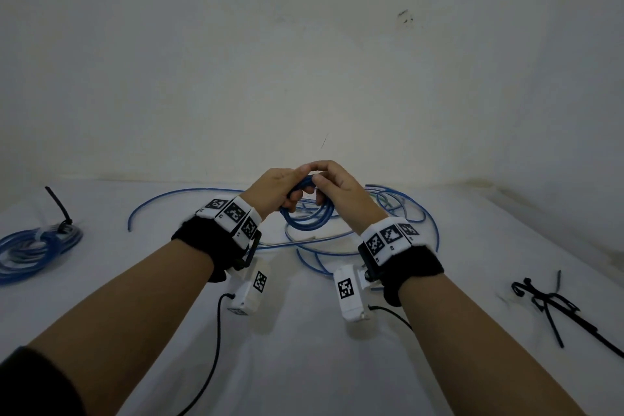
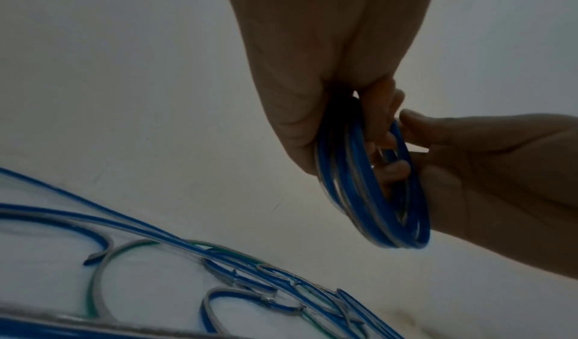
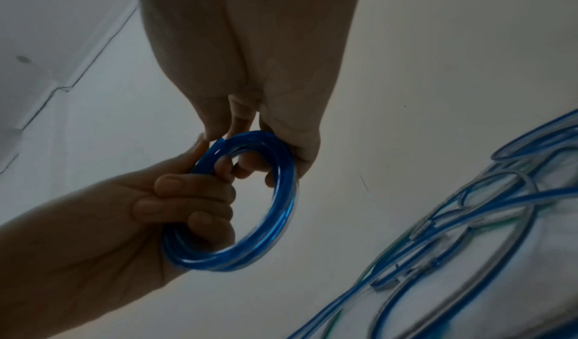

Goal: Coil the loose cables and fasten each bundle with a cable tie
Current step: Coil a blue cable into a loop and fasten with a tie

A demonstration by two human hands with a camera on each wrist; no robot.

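The bench (image 1: 304, 365), covered in white, runs up to a pale wall (image 1: 304, 44) and serves as the reference for all positions. Loose blue cable (image 1: 418, 213) lies in wide, tangled loops on the bench's far middle part, just short of the wall; the wrist views show grey and green strands mixed in with it.

A finished blue bundle (image 1: 33, 246) rests at the bench's left edge, with a black cable tie (image 1: 60, 209) fastened round it and the tie's tail pointing upward. A small heap of spare black cable ties (image 1: 553, 307) lies at the bench's right edge, well apart from the loose cable.

A small blue coil (image 1: 309, 218) is held above the bench's far middle, clear of the surface. The left hand (image 1: 277, 187) has its grip clamped on the coil: in the right wrist view its fingers (image 3: 187, 196) curl round the coil's left side. The right hand (image 1: 341, 189) also has its grip clamped on the coil, thumb and fingers pinching the top and right side, as the left wrist view confirms. The two hands' fingertips touch above the coil. Both wrists carry black straps with white marker blocks.
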